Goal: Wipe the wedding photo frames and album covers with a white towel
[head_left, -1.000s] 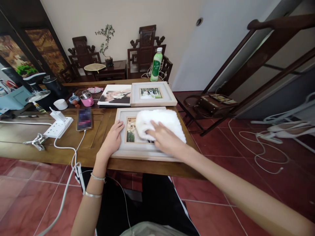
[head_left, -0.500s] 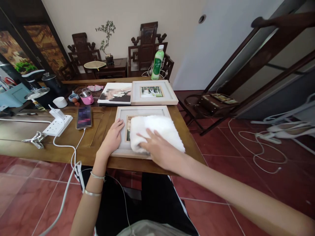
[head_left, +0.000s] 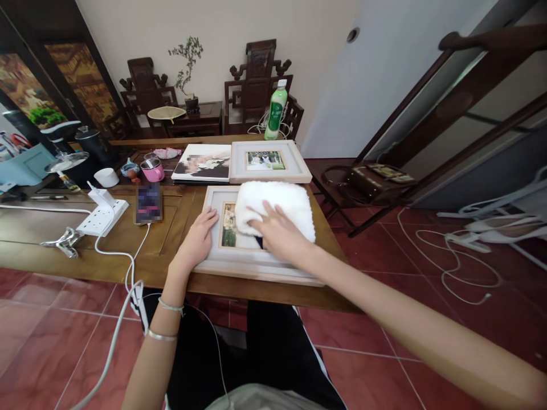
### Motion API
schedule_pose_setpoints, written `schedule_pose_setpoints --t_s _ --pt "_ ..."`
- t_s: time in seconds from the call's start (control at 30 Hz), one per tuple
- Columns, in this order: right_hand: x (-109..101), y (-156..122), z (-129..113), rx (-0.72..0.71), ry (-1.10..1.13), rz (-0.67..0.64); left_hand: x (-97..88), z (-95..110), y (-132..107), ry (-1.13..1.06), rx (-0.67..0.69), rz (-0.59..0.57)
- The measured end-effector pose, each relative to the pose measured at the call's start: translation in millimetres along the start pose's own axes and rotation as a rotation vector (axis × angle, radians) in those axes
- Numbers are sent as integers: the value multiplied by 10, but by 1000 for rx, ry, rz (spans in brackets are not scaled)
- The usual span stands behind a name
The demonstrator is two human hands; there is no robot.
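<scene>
A pale wooden picture frame lies flat at the near edge of the wooden table. My left hand rests on the frame's left rail, fingers curled over it. My right hand lies flat, fingers spread, on a fluffy white cloth that covers the upper right part of the frame's glass. Part of the photo shows to the left of the cloth.
Behind lie a second framed photo and a photo print. A green bottle stands at the back. To the left are a phone, a white power strip with cables, a pink cup. Carved chairs stand beyond; cords lie on the floor right.
My right hand slid the cloth down and left over the frame, then back up toward its far right part. My left hand has stayed on the left rail.
</scene>
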State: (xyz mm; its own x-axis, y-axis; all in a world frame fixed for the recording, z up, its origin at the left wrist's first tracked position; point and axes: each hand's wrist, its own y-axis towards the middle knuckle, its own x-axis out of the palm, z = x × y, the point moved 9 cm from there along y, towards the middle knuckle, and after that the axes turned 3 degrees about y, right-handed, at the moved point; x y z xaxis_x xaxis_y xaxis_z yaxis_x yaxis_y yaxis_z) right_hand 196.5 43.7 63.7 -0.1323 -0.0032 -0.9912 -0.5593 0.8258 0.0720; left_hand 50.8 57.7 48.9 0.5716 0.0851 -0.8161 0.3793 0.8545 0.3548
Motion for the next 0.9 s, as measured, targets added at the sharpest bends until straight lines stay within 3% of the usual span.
schedule_pose_setpoints --t_s 0.13,0.23,0.33,0.47,0.6,0.73,0.9 --pt "-44 398 285 83 -113 70 -15 -6 6 -21 -9 25" --pt "22 471 147 54 -117 1 -28 -7 11 -35 -17 50" --pt "64 251 -215 -25 -86 -131 -28 1 12 -37 -13 60" --pt "-74 -276 -651 -103 -2 -271 -18 -2 13 -19 -20 53" --pt "-202 -582 -839 -187 116 -314 -4 -5 15 0 -33 36" --pt "-101 -409 -645 -124 114 -212 -10 30 7 -9 -50 21" --pt "7 228 -197 18 -48 -45 -61 121 -8 -79 -66 17"
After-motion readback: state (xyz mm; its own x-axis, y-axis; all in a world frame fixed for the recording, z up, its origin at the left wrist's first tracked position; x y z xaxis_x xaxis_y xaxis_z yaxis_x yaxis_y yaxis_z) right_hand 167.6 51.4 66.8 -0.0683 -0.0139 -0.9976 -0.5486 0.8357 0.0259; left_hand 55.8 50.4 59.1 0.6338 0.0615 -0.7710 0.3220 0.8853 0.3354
